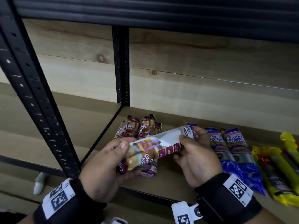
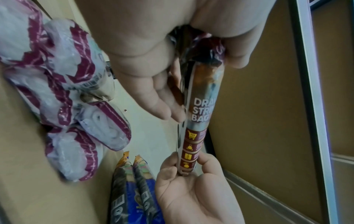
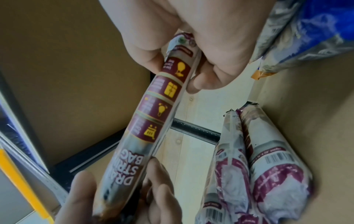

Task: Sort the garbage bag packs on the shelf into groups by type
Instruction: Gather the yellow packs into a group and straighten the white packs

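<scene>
Both hands hold one maroon-and-white drawstring bag pack (image 1: 155,147) level above the shelf board (image 1: 169,183). My left hand (image 1: 111,157) grips its printed end, and my right hand (image 1: 191,146) pinches the barcode end. The left wrist view shows the same pack (image 2: 199,115) between both hands, as does the right wrist view (image 3: 153,121). Several more maroon drawstring packs (image 1: 137,128) lie behind it on the shelf's left part. Two blue single-handle packs (image 1: 233,151) lie to the right, then yellow packs (image 1: 278,172) at the far right.
A black metal upright (image 1: 37,101) stands at the left and another post (image 1: 121,65) at the back. Wooden boards (image 1: 194,62) back the shelf. An upper shelf edge (image 1: 145,10) hangs overhead. A white object (image 1: 39,183) lies lower left.
</scene>
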